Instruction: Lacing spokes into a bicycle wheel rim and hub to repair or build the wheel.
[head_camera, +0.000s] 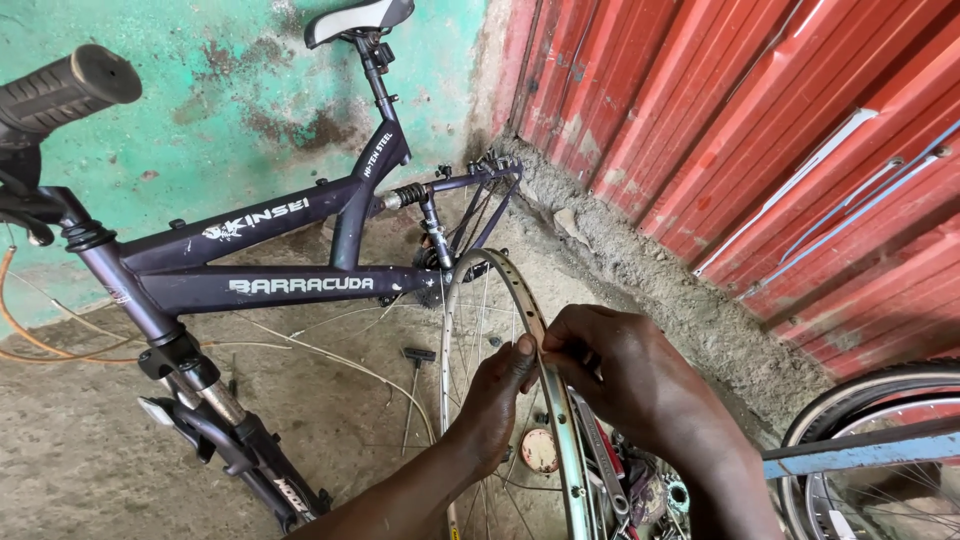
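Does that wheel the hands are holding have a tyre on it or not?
Off. The wheel rim is bare metal with spokes showing, and both the left hand and the right hand pinch its bare edge.

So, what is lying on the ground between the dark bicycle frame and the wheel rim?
In the head view, a T-handled tool and pale loose cables lie between bicycle frame and wheel rim.

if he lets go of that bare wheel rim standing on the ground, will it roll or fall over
The rim is thin, round and upright on its edge, so it would probably tip sideways or roll. Only the left hand and right hand seem to steady it. With no tyre and thin spokes, it likely lifts lightly and stays stiff.
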